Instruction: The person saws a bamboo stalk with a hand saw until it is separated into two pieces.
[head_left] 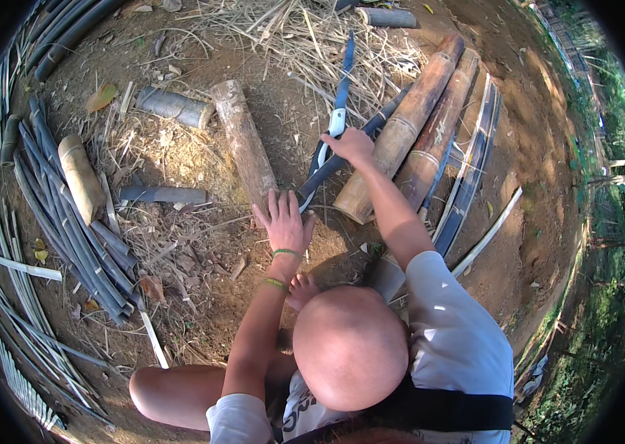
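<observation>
A dark bamboo strip (331, 164) lies slanted on the dirt ground (201, 148), between a log (244, 140) and two thick bamboo poles (416, 118). The right hand (352, 143) has its fingers clenched around the strip's upper part. The left hand (284, 222), fingers spread and released, presses flat at its lower end beside the log. A bundle of strips (76, 222) lies well apart, leftward.

Both hands (285, 222) on bamboo strip (331, 159)

Strip bundle (76, 222) left, log (244, 140) centre, bamboo poles (416, 126) right
</observation>
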### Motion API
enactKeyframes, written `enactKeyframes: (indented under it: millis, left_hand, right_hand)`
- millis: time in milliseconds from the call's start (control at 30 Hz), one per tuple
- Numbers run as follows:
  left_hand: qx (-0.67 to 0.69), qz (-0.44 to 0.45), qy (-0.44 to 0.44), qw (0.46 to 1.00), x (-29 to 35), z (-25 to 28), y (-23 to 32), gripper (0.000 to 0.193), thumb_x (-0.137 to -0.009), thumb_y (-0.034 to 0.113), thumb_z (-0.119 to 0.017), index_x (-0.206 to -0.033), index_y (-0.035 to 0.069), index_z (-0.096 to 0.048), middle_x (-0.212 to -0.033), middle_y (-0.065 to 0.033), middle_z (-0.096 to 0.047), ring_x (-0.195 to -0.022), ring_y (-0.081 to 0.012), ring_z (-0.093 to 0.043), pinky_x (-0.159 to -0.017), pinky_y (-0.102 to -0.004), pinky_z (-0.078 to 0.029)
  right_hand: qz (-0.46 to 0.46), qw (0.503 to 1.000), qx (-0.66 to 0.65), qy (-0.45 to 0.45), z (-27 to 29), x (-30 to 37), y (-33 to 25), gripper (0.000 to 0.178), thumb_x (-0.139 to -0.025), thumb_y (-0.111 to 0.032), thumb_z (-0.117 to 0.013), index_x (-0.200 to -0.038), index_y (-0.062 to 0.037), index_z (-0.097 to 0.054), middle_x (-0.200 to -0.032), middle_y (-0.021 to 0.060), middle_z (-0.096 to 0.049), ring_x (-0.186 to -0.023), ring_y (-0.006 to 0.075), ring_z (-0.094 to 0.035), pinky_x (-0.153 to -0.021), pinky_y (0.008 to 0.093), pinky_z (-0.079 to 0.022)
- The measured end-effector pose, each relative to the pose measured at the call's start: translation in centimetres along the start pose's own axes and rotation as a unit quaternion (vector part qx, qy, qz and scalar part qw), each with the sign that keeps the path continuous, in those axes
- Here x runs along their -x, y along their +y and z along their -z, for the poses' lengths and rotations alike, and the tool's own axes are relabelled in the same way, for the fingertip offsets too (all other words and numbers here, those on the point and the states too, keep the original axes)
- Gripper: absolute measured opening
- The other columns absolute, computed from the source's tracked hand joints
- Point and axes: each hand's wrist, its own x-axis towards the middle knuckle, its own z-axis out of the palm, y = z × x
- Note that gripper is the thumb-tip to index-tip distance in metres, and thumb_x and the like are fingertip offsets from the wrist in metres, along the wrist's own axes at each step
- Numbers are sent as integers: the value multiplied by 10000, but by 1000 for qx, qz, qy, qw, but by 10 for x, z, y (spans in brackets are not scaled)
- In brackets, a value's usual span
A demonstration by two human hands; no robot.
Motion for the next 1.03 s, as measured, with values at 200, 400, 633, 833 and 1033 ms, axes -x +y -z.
enactKeyframes:
  millis: [200,400,633,833,1033]
  left_hand:
    - [-4,28,-108,994,-21,-15,55,888,-865,481,-800,-1542,-3,-490,-1525,-143,-498,-1538,-366,-332,-1267,-767,-49]
    - [17,66,25,997,-20,-19,48,957,-866,446,-807,-1608,28,-371,-1645,-167,-384,-1575,-384,-276,-1250,-734,-117]
    - [109,18,-152,982,-8,-25,65,785,-877,347,-790,-1524,10,-498,-1632,-213,-405,-1515,-361,-381,-1204,-701,-212]
    - [-13,-1,-86,996,-15,-53,56,895,-915,302,-728,-1652,11,-311,-1687,-230,-325,-1579,-378,-308,-1234,-697,-207]
    - [21,85,-262,961,-55,-32,78,935,-932,316,-704,-1675,-8,-237,-1684,-199,-343,-1589,-411,-278,-1263,-642,-209]
  right_hand:
    - [-25,994,-70,80,-20,2,-12,650,-797,-618,-806,-1023,-9,-819,-1038,238,-794,-1015,389,-780,-888,474,-627]
    - [-21,972,-211,104,-16,8,-42,690,-817,-612,-724,-1065,27,-803,-1184,292,-748,-1121,437,-734,-984,493,-582]
    - [23,841,-438,316,1,-16,-48,450,-827,-359,-795,-987,22,-617,-1104,253,-601,-1107,424,-587,-997,501,-474]
    - [-7,780,-522,345,43,-61,-43,483,-874,-353,-818,-1036,3,-534,-876,168,-678,-633,291,-683,-691,469,-564]
    - [31,789,-512,337,28,-56,19,435,-931,-268,-809,-1038,-12,-475,-816,182,-684,-543,214,-650,-513,387,-547]
